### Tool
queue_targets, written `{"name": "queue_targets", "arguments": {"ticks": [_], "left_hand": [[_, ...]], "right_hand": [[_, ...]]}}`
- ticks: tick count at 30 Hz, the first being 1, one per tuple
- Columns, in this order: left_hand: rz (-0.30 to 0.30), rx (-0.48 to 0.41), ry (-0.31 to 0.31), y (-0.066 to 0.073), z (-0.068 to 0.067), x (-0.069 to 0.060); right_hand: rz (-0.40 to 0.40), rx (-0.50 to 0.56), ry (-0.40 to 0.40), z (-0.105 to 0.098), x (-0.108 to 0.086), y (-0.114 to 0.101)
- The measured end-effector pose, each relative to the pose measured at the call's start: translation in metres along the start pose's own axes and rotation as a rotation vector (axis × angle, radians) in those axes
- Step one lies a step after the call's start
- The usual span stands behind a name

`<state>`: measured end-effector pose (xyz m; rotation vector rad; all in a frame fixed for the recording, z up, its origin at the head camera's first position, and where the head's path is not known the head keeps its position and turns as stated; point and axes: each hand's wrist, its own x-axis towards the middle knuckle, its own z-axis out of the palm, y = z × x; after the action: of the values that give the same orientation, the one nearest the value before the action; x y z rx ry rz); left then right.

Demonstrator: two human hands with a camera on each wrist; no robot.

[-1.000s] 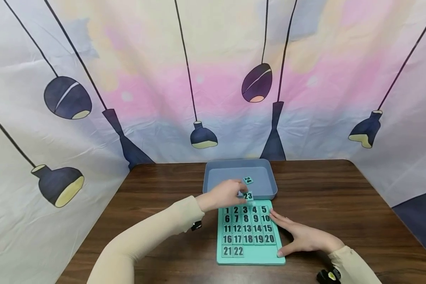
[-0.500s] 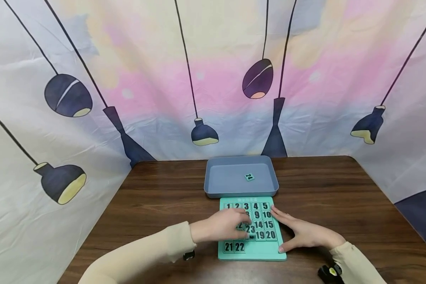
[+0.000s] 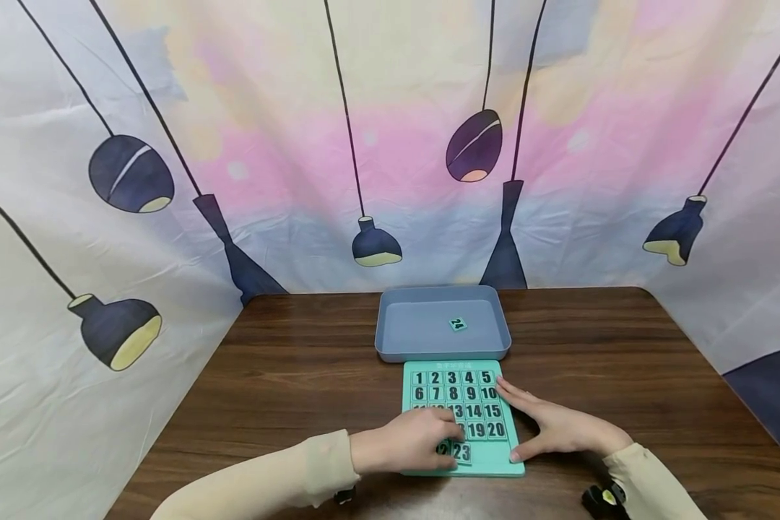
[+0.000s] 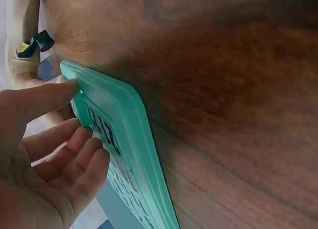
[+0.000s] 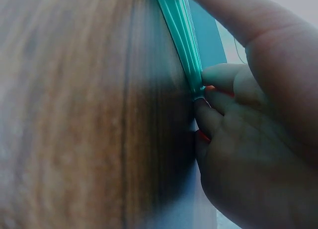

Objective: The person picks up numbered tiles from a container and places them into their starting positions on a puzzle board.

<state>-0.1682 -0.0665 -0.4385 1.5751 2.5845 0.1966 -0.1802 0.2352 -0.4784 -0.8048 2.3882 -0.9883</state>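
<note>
A teal number board (image 3: 492, 462) lies flat, with rows of number tiles running from 1 upward. Between thumb and index finger my left hand (image 3: 408, 439) pinches the 23 tile (image 3: 462, 453), over the bottom row beside the 22. Its thumb and fingers cover part of the lower left tiles. In the left wrist view the pinched tile (image 4: 83, 111) is seen edge-on, tilted against the board; I cannot tell whether it is fully seated. With fingers spread, my right hand (image 3: 559, 431) rests along the board's right edge, thumb at the lower corner and fingertips near the 5 and 10.
Directly behind the board stands a shallow grey-blue tray (image 3: 403, 347), holding a single 24 tile (image 3: 458, 324). The dark wooden table (image 3: 299, 361) extends to both sides. A cloth (image 3: 416, 180) printed with hanging lamps drapes behind it.
My left hand has carried the 23 tile from the tray's front edge toward me, over the board, down to the bottom row. The right hand stays at the board's edge.
</note>
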Motion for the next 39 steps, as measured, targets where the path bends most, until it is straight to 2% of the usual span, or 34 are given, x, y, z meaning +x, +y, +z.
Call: {"name": "queue_targets", "arguments": {"ticks": [6, 9, 15, 23, 31, 36, 39], "left_hand": [[-0.016, -0.004, 0.009, 0.002, 0.002, -0.002], [-0.027, -0.037, 0.011, 0.001, 0.002, -0.003], [-0.01, -0.074, 0.004, -0.002, 0.003, -0.002], [-0.113, -0.161, -0.027, -0.004, 0.002, 0.001], [-0.119, -0.21, -0.053, -0.008, 0.001, 0.004], [-0.104, -0.193, -0.065, -0.013, -0.005, 0.007], [-0.113, -0.157, -0.018, -0.021, -0.018, 0.013]], "right_hand": [[0.004, -0.014, 0.007, 0.001, 0.0, 0.0], [0.006, -0.013, 0.008, 0.001, 0.001, 0.0], [0.012, -0.005, 0.001, 0.001, 0.002, 0.001], [0.015, -0.001, 0.002, 0.0, 0.001, 0.0], [0.019, 0.012, -0.003, -0.002, 0.001, -0.002], [0.021, 0.019, -0.007, -0.001, 0.001, -0.002], [0.021, 0.02, -0.006, -0.001, 0.001, -0.003]]}}
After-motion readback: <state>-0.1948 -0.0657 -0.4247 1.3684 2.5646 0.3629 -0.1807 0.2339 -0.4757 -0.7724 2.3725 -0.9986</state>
